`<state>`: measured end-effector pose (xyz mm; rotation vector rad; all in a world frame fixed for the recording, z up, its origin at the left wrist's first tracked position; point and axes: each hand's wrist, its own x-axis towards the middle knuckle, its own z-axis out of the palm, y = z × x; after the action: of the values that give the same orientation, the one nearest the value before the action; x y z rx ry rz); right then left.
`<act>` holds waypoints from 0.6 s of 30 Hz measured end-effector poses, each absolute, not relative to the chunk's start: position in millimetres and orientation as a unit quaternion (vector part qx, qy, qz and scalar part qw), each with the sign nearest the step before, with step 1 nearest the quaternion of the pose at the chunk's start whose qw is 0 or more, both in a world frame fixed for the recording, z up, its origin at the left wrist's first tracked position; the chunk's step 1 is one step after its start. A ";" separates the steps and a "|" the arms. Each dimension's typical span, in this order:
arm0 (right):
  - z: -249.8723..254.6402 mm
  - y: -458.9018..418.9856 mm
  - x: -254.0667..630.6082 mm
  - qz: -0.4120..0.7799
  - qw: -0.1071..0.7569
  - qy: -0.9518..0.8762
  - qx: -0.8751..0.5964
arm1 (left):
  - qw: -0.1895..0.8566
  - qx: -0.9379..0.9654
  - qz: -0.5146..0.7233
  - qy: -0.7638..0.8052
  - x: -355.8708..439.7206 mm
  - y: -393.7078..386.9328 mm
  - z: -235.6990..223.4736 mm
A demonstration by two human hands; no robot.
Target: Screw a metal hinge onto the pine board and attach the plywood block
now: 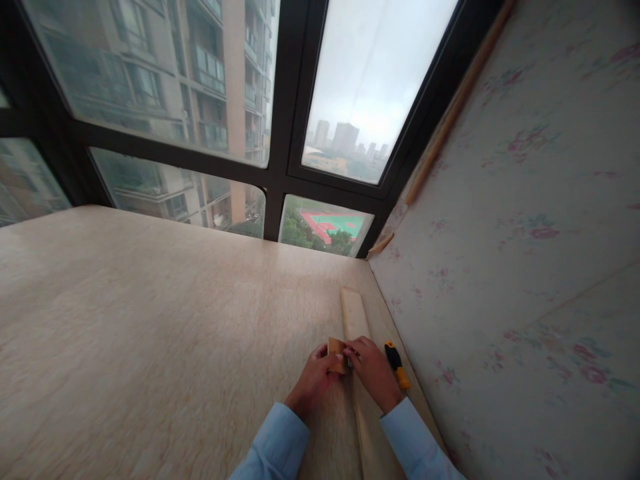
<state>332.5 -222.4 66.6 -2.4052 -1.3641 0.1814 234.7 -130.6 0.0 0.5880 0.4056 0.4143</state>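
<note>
Holding a block (337, 352) in the left hand (316, 372); could drop it through loose fingers. Cannot tell if gripping anything with the right hand (369, 362).

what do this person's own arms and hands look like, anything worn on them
Both arms wear light blue sleeves, the left sleeve and the right sleeve alike, plain with no marking that can be made out. Each ends short of the wrist. The left hand and right hand are bare: no gloves, and no watch shows at either wrist.
</note>
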 end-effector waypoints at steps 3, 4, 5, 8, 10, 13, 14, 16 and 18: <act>67.3 -219.1 334.3 0.055 0.166 -0.485 -0.857 | 0.915 0.295 0.201 0.189 234.3 -130.1 0.8; 67.6 -218.3 334.8 0.054 0.161 -0.486 -0.857 | 0.915 0.294 0.200 0.189 234.2 -130.0 1.0; 67.9 -217.8 335.3 0.054 0.158 -0.487 -0.857 | 0.916 0.292 0.200 0.191 234.1 -130.0 1.1; 68.6 -217.2 336.3 0.054 0.153 -0.488 -0.858 | 0.918 0.285 0.198 0.193 233.7 -130.0 1.6; 68.7 -218.0 336.2 0.053 0.150 -0.488 -0.858 | 0.920 0.281 0.195 0.194 233.4 -130.1 2.0; 67.2 -221.4 335.0 0.053 0.150 -0.490 -0.857 | 0.922 0.270 0.193 0.202 233.7 -130.0 2.0; 66.2 -223.1 334.5 0.052 0.151 -0.491 -0.856 | 0.923 0.266 0.192 0.201 233.9 -130.0 1.5; 64.0 -226.5 333.7 0.049 0.155 -0.494 -0.854 | 0.926 0.261 0.191 0.197 234.6 -129.8 0.1; 62.8 -228.8 333.2 0.048 0.158 -0.494 -0.854 | 0.927 0.260 0.190 0.191 234.9 -129.7 -1.7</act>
<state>333.2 -228.8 62.8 -2.4417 -1.4130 0.1379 234.9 -129.7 -1.7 0.5336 0.3909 0.3897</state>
